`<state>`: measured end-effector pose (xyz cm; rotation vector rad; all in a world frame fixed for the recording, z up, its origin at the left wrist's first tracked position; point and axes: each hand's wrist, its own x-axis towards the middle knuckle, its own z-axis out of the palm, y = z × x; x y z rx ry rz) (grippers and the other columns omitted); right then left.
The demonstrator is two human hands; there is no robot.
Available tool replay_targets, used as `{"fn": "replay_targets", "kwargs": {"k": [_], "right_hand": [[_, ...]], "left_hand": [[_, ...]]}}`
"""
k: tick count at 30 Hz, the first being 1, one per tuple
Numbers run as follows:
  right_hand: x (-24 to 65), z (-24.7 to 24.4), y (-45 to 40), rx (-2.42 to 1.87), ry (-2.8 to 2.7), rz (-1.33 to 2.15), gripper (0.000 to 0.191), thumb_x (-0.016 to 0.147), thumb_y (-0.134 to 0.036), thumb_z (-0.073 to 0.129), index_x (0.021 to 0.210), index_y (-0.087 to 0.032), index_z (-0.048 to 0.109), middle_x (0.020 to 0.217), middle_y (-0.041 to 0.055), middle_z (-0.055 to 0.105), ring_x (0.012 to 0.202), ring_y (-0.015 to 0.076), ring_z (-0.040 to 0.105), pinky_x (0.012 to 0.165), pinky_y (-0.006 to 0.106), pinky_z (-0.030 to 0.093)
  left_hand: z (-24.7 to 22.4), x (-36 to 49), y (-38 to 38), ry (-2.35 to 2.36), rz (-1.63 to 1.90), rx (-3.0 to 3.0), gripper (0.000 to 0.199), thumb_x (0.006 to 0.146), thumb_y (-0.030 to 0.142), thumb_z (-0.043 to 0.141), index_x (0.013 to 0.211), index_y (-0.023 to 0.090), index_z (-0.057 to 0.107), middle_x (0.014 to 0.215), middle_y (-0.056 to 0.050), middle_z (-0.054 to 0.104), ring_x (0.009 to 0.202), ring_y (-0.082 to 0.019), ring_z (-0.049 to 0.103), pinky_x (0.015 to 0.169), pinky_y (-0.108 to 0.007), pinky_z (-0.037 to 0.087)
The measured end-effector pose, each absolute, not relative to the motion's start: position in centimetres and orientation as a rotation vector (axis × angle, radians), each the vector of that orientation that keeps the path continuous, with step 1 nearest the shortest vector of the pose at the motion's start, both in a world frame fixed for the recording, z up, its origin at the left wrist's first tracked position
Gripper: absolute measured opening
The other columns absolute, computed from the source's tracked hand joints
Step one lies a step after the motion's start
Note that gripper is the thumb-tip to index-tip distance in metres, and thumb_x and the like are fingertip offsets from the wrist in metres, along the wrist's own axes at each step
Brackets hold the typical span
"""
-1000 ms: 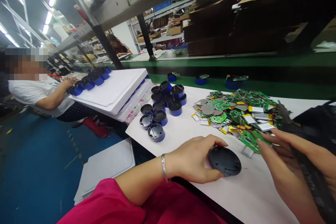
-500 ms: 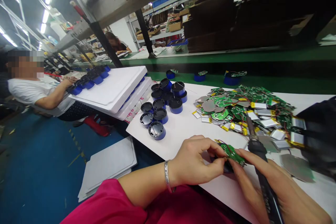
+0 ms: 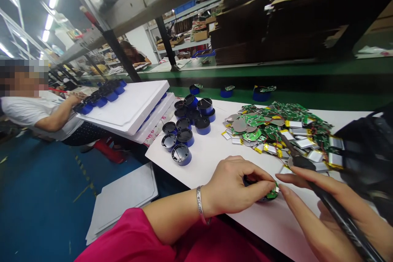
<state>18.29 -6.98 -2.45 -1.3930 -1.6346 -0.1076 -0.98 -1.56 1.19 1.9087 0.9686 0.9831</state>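
White flat desk (image 3: 204, 166), centre to lower right; one green-and-silver circuit-board heap (image 3: 260, 125). Left grip (image 3: 235, 184) pinches one green board (image 3: 272, 195) at one dark round case (image 3: 246, 179), lower right; right grip (image 3: 348, 192) closed around one black pen-shaped tool (image 3: 333, 206).

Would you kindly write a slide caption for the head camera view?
The left hand holds a green circuit board, the right hand a soldering iron, near piled boards and batteries.

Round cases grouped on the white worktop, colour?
Round cases: black inside, blue outside. Best in head view.
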Motion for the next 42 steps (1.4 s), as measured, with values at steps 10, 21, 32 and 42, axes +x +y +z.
{"fn": "replay_targets", "kwargs": {"k": [10,21,32,42], "right_hand": [[17.4,-1.3,-6.4,-1.372,-1.564,-0.024,0.057,0.11,-0.08,0.054,0.126,-0.028,0.07,0.094,0.0004,0.07,0.055,0.0136,0.06,0.038,0.025,0.038],[17.4,-1.2,-6.6,-1.416,-1.485,0.064,0.06,0.104,-0.083,0.058,0.125,-0.028,0.072,0.102,0.0036,0.071,0.068,0.0195,0.064,0.046,0.03,0.044],[17.5,-0.3,-6.2,-1.346,-1.541,0.007,0.051,0.108,-0.077,0.058,0.12,-0.029,0.07,0.09,-0.0012,0.07,0.061,0.0171,0.06,0.045,0.03,0.038],[17.3,0.0,-6.1,-1.343,-1.525,0.02,0.047,0.106,-0.071,0.059,0.118,-0.028,0.071,0.085,0.0004,0.068,0.056,0.0193,0.06,0.041,0.033,0.037]], "left_hand": [[1.2,-1.0,-1.6,0.999,0.927,1.865,0.009,0.091,0.028,0.084,0.089,0.02,0.087,0.084,-0.004,0.084,0.079,-0.017,0.075,0.09,-0.031,0.06],[1.6,-1.0,-1.6,0.997,0.915,1.862,0.007,0.088,0.025,0.082,0.086,0.019,0.085,0.081,-0.005,0.082,0.077,-0.017,0.074,0.085,-0.031,0.061],[1.3,-1.0,-1.7,0.975,0.946,1.887,0.011,0.091,0.027,0.08,0.089,0.018,0.085,0.082,-0.006,0.083,0.076,-0.018,0.074,0.088,-0.033,0.061],[1.4,-0.7,-1.6,1.022,0.927,1.807,0.009,0.079,0.021,0.084,0.075,0.018,0.077,0.075,-0.002,0.08,0.071,-0.016,0.072,0.084,-0.032,0.063]]}}
